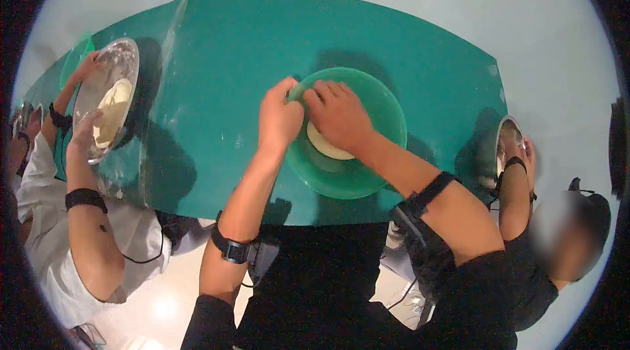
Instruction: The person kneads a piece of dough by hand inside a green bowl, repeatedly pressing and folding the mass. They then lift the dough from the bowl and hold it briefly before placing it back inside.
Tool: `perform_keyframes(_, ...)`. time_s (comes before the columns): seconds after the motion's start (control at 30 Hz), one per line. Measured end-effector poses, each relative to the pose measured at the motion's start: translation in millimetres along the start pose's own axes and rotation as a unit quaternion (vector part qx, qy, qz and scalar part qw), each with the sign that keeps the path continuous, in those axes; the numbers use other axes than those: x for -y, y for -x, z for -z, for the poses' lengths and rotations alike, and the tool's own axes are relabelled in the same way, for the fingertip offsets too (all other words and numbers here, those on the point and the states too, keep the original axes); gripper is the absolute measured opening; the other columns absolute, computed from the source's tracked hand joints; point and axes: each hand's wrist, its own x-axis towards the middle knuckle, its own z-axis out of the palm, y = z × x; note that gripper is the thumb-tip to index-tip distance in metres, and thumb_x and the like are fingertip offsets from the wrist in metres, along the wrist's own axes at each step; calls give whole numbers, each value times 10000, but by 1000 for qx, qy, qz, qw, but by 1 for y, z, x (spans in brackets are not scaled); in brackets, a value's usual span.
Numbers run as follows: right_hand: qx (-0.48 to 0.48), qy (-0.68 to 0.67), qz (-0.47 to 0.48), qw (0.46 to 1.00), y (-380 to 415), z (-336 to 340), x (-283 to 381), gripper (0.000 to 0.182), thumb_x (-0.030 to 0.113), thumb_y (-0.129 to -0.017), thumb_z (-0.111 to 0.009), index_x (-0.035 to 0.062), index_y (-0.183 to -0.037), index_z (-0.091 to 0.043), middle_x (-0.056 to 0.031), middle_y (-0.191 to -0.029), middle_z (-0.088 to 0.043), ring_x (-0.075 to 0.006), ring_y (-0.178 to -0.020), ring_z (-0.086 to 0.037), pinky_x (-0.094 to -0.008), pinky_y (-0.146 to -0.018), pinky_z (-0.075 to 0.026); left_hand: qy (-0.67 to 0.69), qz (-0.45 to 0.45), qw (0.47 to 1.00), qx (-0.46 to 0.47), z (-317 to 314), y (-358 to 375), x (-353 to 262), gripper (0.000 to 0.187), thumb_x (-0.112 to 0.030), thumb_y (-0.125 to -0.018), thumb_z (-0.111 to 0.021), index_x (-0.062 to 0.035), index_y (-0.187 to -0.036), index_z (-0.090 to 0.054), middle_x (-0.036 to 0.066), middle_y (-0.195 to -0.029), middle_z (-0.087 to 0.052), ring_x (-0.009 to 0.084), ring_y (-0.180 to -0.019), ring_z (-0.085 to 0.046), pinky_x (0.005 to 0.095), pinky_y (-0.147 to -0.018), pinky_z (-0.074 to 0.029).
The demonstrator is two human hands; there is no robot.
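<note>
On the green table stands a green plastic bowl (387, 120) with a round, pale piece of dough (327, 145) inside. My left hand (281, 114) is closed on the bowl's left rim, its thumb side toward the bowl. Inside the bowl, my right hand (338, 114) reaches over the dough and covers its upper part. The fingers of the right hand are bent toward the left rim and blurred. Whether anything is between them cannot be made out.
At left, a co-worker's hands hold a tilted metal bowl (131, 55) with dough (113, 110). At right, another person's hands are at a metal bowl (502, 133). The green table's (236, 48) curved far edge lies beyond, and a green container (77, 55) is at far left.
</note>
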Motion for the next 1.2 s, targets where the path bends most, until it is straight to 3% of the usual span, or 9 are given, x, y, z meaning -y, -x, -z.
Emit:
perform_keyframes(0.17, -97, 25, -53, 994, -1, -2, -7, 231, 155, -884, -689, 73, -1055, -557, -137, -1036, -613, -322, -1007, -610, -461, -893, -506, 17, -20, 1000, -1, -8, -10, 11, 196, 39, -755, -465, -11, -874, -613, 156, -731, -584, 245, -677, -511, 400, -650, -442)
perform_keyframes(0.27, -96, -47, -188, 976, 7, -2, 11, 218, 224, -958, -658, 56, -1091, -617, -134, -1100, -641, -328, -1060, -610, -467, -876, -518, 25, 15, 999, -13, -6, -3, -3, 252, 26, -763, -476, -20, -924, -664, 144, -762, -640, 240, -709, -576, 390, -682, -474)
perform_keyframes(0.37, -17, -146, -107, 983, 32, 2, 9, 300, 321, -1010, -616, 59, -1136, -689, -159, -1085, -675, -352, -1021, -642, -476, -838, -523, 24, 47, 999, -6, -3, -2, -5, 331, 1, -774, -497, -36, -1014, -723, 158, -856, -707, 260, -810, -668, 388, -747, -512)
perform_keyframes(0.47, 161, -312, -294, 889, 40, 49, 8, 362, 379, -1011, -598, 82, -1173, -728, -200, -968, -687, -372, -937, -674, -484, -801, -520, 22, 54, 998, 8, -7, -4, 2, 420, -21, -784, -519, -44, -1129, -756, 212, -1037, -750, 321, -1002, -724, 402, -873, -541)
perform_keyframes(0.57, 220, -248, -259, 907, 28, 85, 1, 337, 371, -998, -616, 74, -1120, -721, -231, -836, -658, -399, -822, -670, -485, -802, -511, -7, 40, 999, -6, -11, -13, 16, 463, -29, -789, -529, -34, -1196, -750, 245, -1205, -723, 368, -1176, -686, 413, -996, -520)
perform_keyframes(0.63, 171, -198, -187, 947, 33, 63, -2, 326, 364, -988, -626, 57, -1062, -703, -208, -860, -655, -391, -844, -665, -489, -787, -517, -1, 77, 997, 18, -9, -12, 15, 476, -30, -792, -531, -26, -1217, -744, 252, -1288, -690, 385, -1258, -643, 412, -1065, -491)
perform_keyframes(0.73, 55, -138, -75, 986, 46, 26, 12, 306, 346, -968, -642, 41, -971, -663, -159, -895, -652, -381, -874, -655, -504, -764, -528, -30, 28, 999, -8, -14, -18, 28, 450, -35, -796, -538, -16, -1194, -747, 236, -1285, -701, 374, -1254, -649, 390, -1050, -496)
perform_keyframes(0.97, -6, -95, 144, 985, 27, -1, -1, 209, 286, -894, -690, 83, -909, -641, -68, -872, -632, -277, -865, -664, -430, -678, -552, 36, 75, 996, 35, -14, -21, 15, 445, 17, -813, -501, -18, -1181, -750, 165, -1201, -756, 271, -1137, -702, 341, -975, -513)
perform_keyframes(1.2, -37, -33, 116, 992, -3, -19, -18, 160, 273, -900, -677, 127, -869, -620, -27, -794, -644, -239, -740, -683, -410, -586, -541, 158, 172, 970, 74, 3, -15, -5, 475, 82, -806, -436, -23, -1157, -739, 59, -949, -722, 160, -870, -649, 300, -767, -500)
